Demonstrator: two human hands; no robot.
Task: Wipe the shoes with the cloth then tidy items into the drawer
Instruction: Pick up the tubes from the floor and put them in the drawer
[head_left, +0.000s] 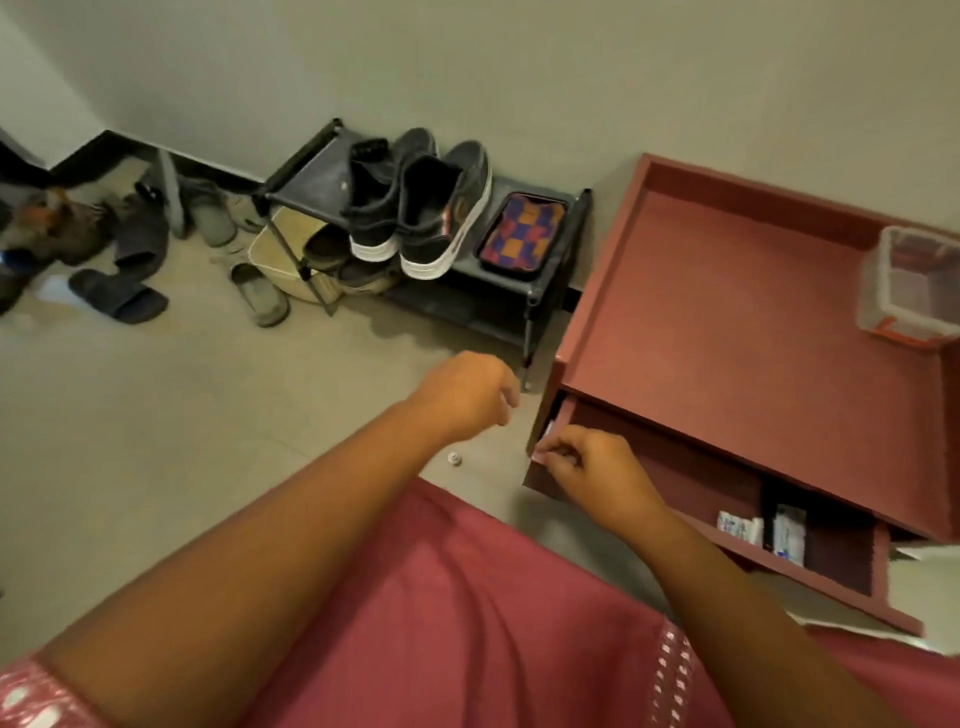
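Two black shoes with white soles (415, 208) stand on the top shelf of a black shoe rack (530, 280). A folded checkered cloth (522, 236) lies beside them on the same shelf. The red cabinet's drawer (660, 467) is pulled open, with small packets (763, 530) inside. My right hand (587, 467) grips the drawer's front left corner, pinching something small and white there. My left hand (467, 395) hovers over the floor left of the cabinet, fingers loosely curled, holding nothing.
A clear plastic box (914, 286) stands on the red cabinet top (727, 322). Slippers (119, 296) and sandals lie scattered on the floor at left. A tiny white object (455, 459) sits on the floor below my left hand.
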